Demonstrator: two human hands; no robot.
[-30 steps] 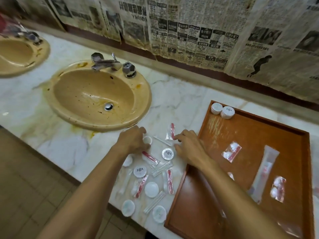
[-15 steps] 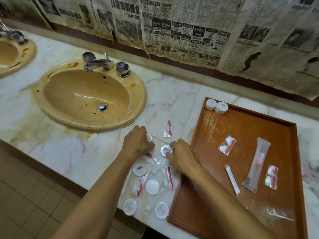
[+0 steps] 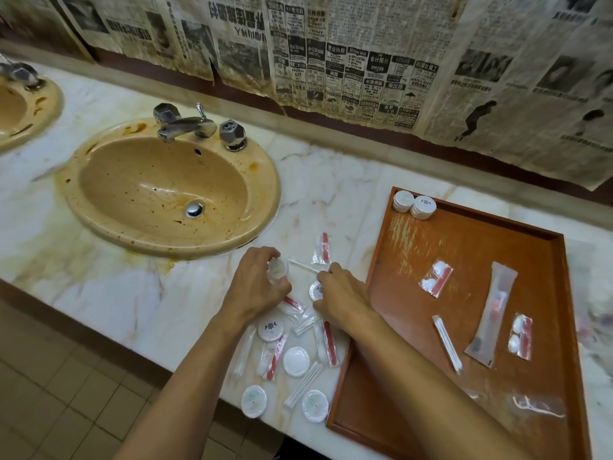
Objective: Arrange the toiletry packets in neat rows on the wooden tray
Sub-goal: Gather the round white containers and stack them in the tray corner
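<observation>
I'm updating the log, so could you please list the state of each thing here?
left hand: holds a round soap packet
right hand: fingers curled over the loose packets on the counter
wooden tray: flat, partly filled
round packet stacks: in the tray's far corner
sink: stained, no water

Reddish-brown wooden tray (image 3: 471,247) with pale scuffed streaks near its far left corner. White marble counter (image 3: 109,287) veined grey and stained yellow-brown left of the tray. Tan-yellow sink (image 3: 162,190) with rusty orange marks on the rim, silver tap (image 3: 185,125). White round packets (image 3: 296,361) left of the tray, some printed with a dark emblem, some with a pale green one. Clear packets (image 3: 436,278) on the tray showing red and white inside. Yellowed black-and-white newspaper (image 3: 348,54) beyond the tray. Beige tiled floor (image 3: 59,393).
</observation>
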